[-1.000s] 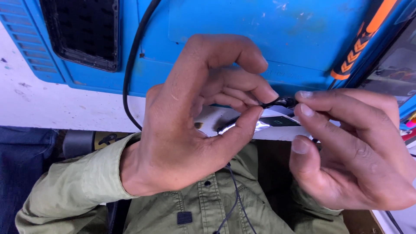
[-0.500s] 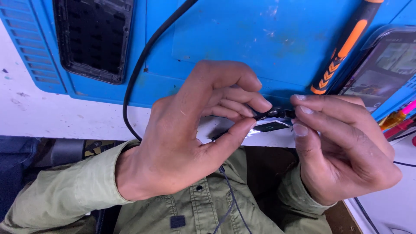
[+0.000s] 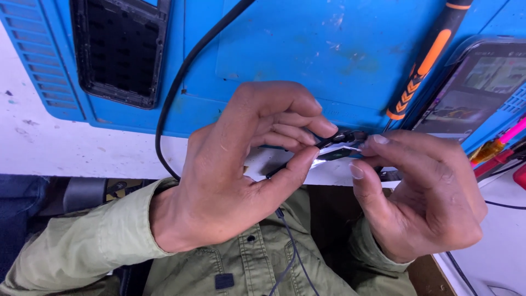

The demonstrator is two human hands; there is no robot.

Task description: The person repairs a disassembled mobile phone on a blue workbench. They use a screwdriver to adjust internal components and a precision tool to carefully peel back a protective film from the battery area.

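Observation:
My left hand (image 3: 235,181) is raised in front of my chest, its thumb and fingertips pinched on a thin black wire (image 3: 287,241) that hangs down over my green shirt. A small dark part (image 3: 337,152) with a shiny strip sits at the wire's upper end, between both hands. My right hand (image 3: 422,192) meets it from the right, thumb and forefinger closed on that part. The fingertips of both hands almost touch. Fingers hide most of the part.
A blue work mat (image 3: 307,55) lies on the white table (image 3: 66,142). On it are a black phone frame (image 3: 118,49), a thick black cable (image 3: 181,82), an orange and black screwdriver (image 3: 427,60) and a phone (image 3: 471,87). Pink and red tools (image 3: 504,142) lie at the right edge.
My right hand's fingers have drawn closer to the left fingertips and pinch the small part tighter. The view has shifted, showing more of the screwdriver and phone.

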